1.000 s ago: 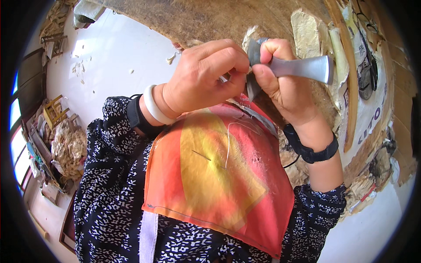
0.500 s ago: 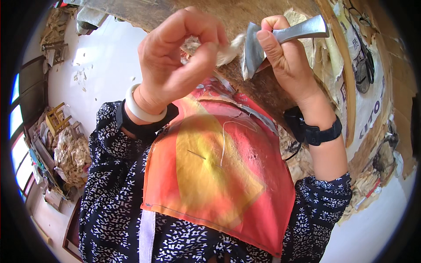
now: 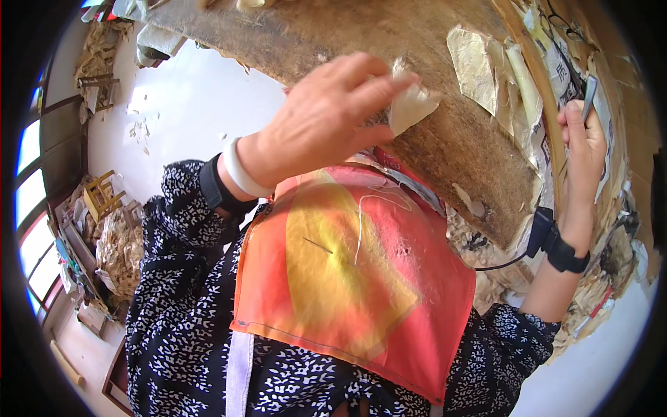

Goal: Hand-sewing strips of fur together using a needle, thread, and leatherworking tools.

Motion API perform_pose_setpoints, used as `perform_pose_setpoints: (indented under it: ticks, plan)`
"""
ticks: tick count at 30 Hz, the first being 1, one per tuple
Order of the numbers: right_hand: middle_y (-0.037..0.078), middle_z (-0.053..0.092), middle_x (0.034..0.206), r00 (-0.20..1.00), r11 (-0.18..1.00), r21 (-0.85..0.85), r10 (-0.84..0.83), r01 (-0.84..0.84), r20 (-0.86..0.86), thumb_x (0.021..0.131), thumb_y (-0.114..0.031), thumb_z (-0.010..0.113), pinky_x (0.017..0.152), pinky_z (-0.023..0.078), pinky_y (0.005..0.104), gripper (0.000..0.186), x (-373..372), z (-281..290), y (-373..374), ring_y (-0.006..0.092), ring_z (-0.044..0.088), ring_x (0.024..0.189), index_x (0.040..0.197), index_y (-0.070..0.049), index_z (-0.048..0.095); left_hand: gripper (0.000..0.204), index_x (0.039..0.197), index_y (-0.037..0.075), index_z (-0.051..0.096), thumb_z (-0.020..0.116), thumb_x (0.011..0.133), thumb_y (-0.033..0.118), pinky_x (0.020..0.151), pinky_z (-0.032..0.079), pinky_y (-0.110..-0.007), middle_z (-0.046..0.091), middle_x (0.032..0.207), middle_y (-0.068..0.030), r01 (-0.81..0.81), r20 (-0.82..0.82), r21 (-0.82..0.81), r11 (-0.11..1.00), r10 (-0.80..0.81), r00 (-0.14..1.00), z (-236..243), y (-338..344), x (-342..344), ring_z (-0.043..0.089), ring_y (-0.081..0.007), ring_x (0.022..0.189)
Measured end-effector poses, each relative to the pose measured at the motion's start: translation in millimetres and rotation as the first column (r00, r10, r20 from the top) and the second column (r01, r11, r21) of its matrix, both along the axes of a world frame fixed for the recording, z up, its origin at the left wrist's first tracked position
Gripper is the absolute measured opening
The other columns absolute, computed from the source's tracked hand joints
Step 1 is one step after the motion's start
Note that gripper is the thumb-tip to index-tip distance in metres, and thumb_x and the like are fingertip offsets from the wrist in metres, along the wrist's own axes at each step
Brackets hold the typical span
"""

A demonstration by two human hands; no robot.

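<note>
My left hand (image 3: 340, 104) reaches over the brown wooden board, its fingers apart and slightly blurred. Its fingertips touch or hover over a pale cream scrap (image 3: 415, 108) that looks like thin skin or hide. At the far right, beyond the board's edge, my right hand (image 3: 583, 149) is closed round a grey metal tool (image 3: 590, 96), probably a scraper. Only a narrow end of it sticks up past the fingers; its wide blade is hidden from this angle.
The worn brown board (image 3: 333, 35) slopes across the top. More cream sheets (image 3: 483, 73) lie on its right side. A needle (image 3: 317, 244) and white thread sit on my red and yellow apron (image 3: 354, 299). Scissors (image 3: 566, 26) lie at upper right; a small wooden stool (image 3: 101, 194) stands left.
My right hand has swung away to the right with the metal tool. My left hand has unfolded from a curl and moved right and down to the cream scrap.
</note>
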State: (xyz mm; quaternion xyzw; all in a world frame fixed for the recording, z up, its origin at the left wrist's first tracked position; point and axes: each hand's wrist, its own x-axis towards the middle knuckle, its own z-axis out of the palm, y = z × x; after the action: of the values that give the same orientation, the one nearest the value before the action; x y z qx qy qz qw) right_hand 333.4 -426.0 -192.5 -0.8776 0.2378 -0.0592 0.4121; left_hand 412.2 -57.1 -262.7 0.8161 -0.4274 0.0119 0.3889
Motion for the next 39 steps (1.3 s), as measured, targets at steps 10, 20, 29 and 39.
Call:
perform_pose_setpoints:
  ticks: [10,20,29,39]
  plan:
    - [0.025,0.059,0.128,0.981,0.673,-0.715,0.096,-0.189,-0.169,0.100,-0.035,0.063,0.102,0.045,0.0405,0.046,-48,-74,-98,0.0390,0.058,0.120,0.134,-0.003,0.063,0.023,0.103,0.004,0.067,0.070,0.079,0.003,0.071,0.057,-0.035,0.064,0.101,-0.0089,0.471,0.073,0.186,0.862,-0.490,0.869,17,-18,17,0.067,-0.0263,0.085]
    - [0.014,0.064,0.110,0.888,0.893,-0.027,0.450,-0.450,0.098,0.096,-0.027,0.069,0.089,0.048,0.0377,0.041,-27,-21,85,0.0293,0.061,0.102,0.129,-0.005,0.064,0.022,0.099,-0.002,0.066,0.065,0.079,-0.011,0.076,0.058,-0.036,0.067,0.106,-0.0154,0.679,-0.031,-0.142,0.720,-0.689,0.724,50,-61,71,0.069,-0.0319,0.092]
    - [0.014,0.062,0.099,0.981,0.865,-0.470,0.192,-0.177,-0.016,0.086,-0.014,0.072,0.077,0.052,0.0454,0.031,-25,-33,111,0.0358,0.063,0.093,0.114,-0.004,0.065,0.038,0.119,0.001,0.064,0.068,0.081,-0.005,0.090,0.055,-0.037,0.063,0.127,-0.0125,0.669,0.175,0.206,0.715,-0.699,0.693,27,-134,117,0.065,-0.0304,0.109]
    - [0.007,0.058,0.087,0.989,0.919,-0.372,0.093,-0.128,-0.113,0.080,-0.017,0.076,0.068,0.052,0.0406,0.018,-27,-33,122,0.0285,0.062,0.082,0.092,-0.008,0.066,0.046,0.120,0.006,0.067,0.071,0.075,-0.004,0.093,0.053,-0.039,0.062,0.129,-0.0090,0.739,0.016,0.176,0.650,-0.752,0.658,25,-139,121,0.062,-0.0301,0.114]
